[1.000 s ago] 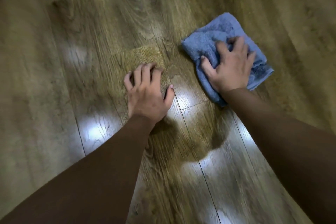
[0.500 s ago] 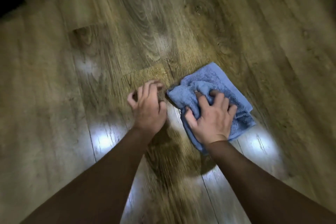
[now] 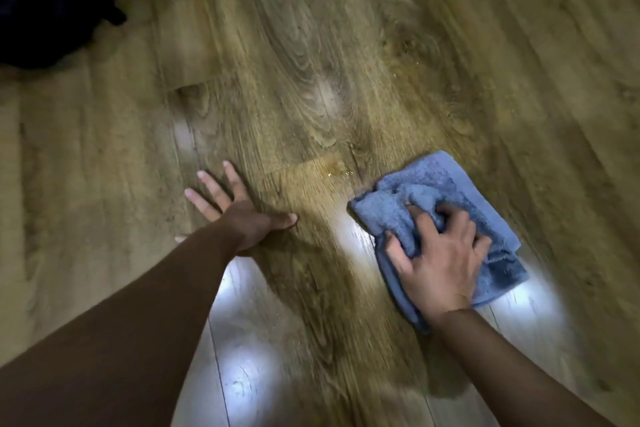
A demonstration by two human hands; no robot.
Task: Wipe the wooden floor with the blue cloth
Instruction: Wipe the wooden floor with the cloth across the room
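Note:
A crumpled blue cloth (image 3: 446,191) lies on the wooden floor (image 3: 311,80) at the right of the view. My right hand (image 3: 443,253) presses down on it, and its fingers curl into the folds and grip the fabric. My left hand (image 3: 239,211) rests flat on the bare boards to the left, fingers spread and straight, holding nothing. A small wet, shiny spot (image 3: 334,173) shows on the boards between the two hands, just left of the cloth's far corner.
A dark bundle of fabric (image 3: 52,0) lies on the floor at the top left corner. Bright light reflections (image 3: 242,350) glare on the boards near me. Bare plank floor stretches all around the hands.
My right hand has dragged the cloth toward me and rightward. My left hand has moved left and its curled fingers have spread out flat. The view has shifted, revealing the dark bundle.

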